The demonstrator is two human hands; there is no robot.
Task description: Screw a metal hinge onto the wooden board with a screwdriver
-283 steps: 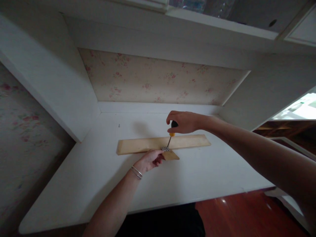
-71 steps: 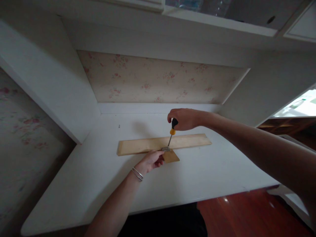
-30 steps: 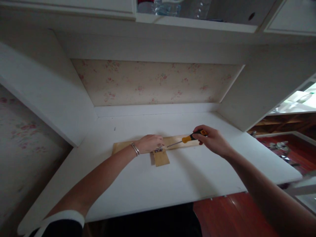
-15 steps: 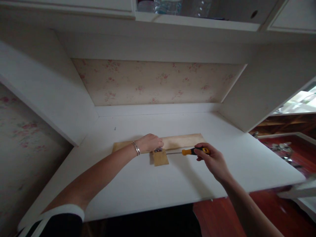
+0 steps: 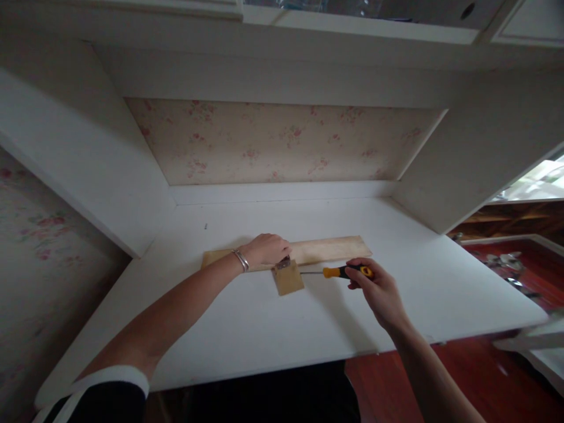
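one left hand [image 5: 267, 249]: fingers curl by the hinge [image 5: 283, 264], cannot tell their grip
right hand [image 5: 374, 285]: fingers wrap the screwdriver [image 5: 333, 272]
screwdriver: sideways now, not pointing down like before, beside the small wood [image 5: 289, 279]

Metal hinge [image 5: 284, 263] — partly hidden behind left fingers [image 5: 281, 248]

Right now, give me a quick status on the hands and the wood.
Right hand gripping screwdriver, pointing at small wood piece. Left hand at metal hinge, grip unclear. That hand covers part of long board.
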